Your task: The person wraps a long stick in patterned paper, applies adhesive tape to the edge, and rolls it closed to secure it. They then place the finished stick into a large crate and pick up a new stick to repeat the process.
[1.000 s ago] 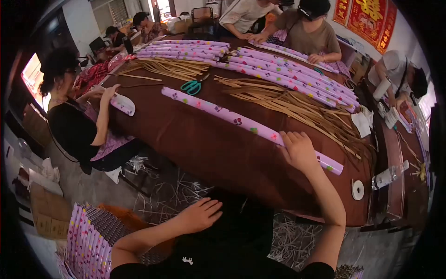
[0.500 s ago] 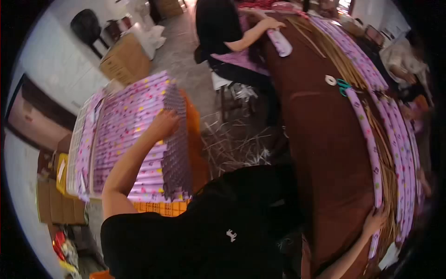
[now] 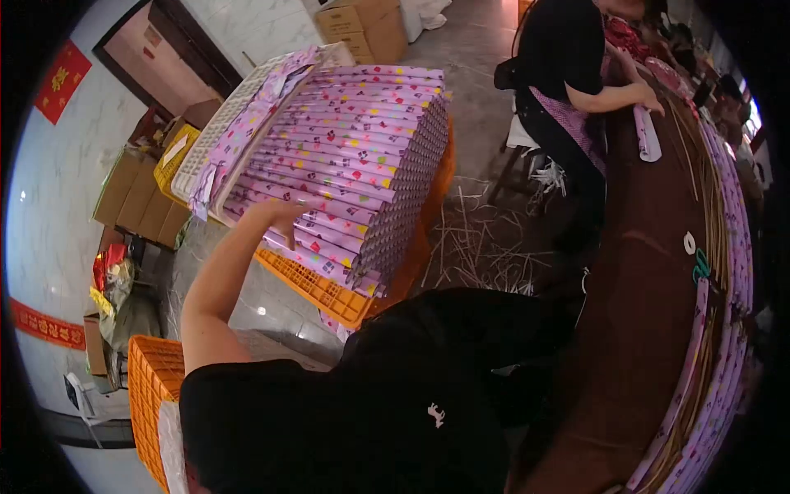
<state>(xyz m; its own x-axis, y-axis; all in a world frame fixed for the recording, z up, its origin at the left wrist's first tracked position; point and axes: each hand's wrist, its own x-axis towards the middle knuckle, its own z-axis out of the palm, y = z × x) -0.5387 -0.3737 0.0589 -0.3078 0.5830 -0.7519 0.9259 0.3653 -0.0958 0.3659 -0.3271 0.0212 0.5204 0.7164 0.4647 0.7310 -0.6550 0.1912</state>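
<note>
My left hand is over the lower left part of a large stack of purple patterned rolls, with its fingers apart and nothing held. The rolls lie side by side above an orange crate, their open ends facing right. Beside them stands a white basket with flat patterned sheets on it. My right hand does not show. On the right, a brown-covered table bears a long purple patterned strip, green scissors and a white ring.
A co-worker sits at the table's far end, one hand on a patterned roll. Pale strips litter the floor. An orange basket stands at the lower left. Cardboard boxes are at the back.
The view has turned left. My left hand has moved from the rolls' end edge toward their lower left part, fingers now spread. My right hand has left the view.
</note>
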